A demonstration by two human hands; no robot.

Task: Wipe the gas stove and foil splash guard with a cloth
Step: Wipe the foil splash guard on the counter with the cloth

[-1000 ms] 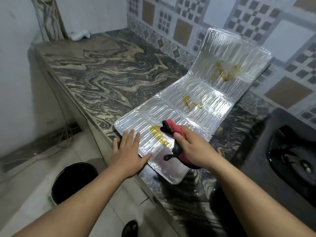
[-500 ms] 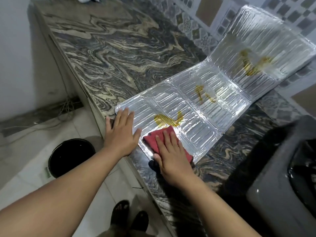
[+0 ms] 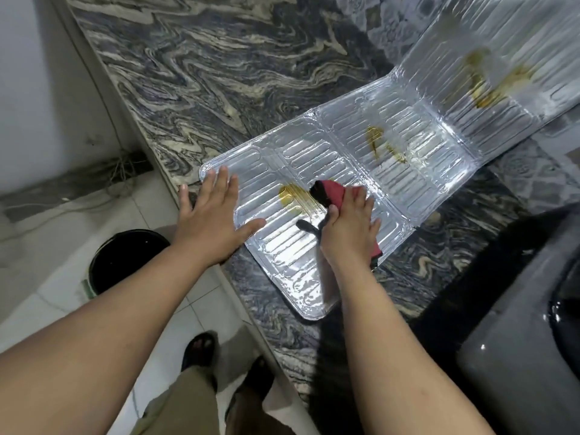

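Pressing flat on the ribbed silver foil splash guard (image 3: 314, 171), left hand (image 3: 213, 221) spread wide with fingers open, pinning the nearest panel against the swirled grey marble countertop (image 3: 219, 73). Just beside it, right hand (image 3: 350, 229) bearing palm-down on a crumpled red and black cloth (image 3: 332, 191), fingers splayed over it rather than gripping. Directly between the hands, a smeared yellow grease stain (image 3: 293, 196) touching the cloth's leading edge. Beyond the right hand, a second yellow stain (image 3: 381, 144) on the middle panel, and a third (image 3: 492, 84) on the upturned far panel. To the right of that wrist, the dark gas stove (image 3: 518, 340), unwiped by the look of things. Probably the first foil stain in hand; next, firm strokes leftward across the smear, holding the light foil steady.
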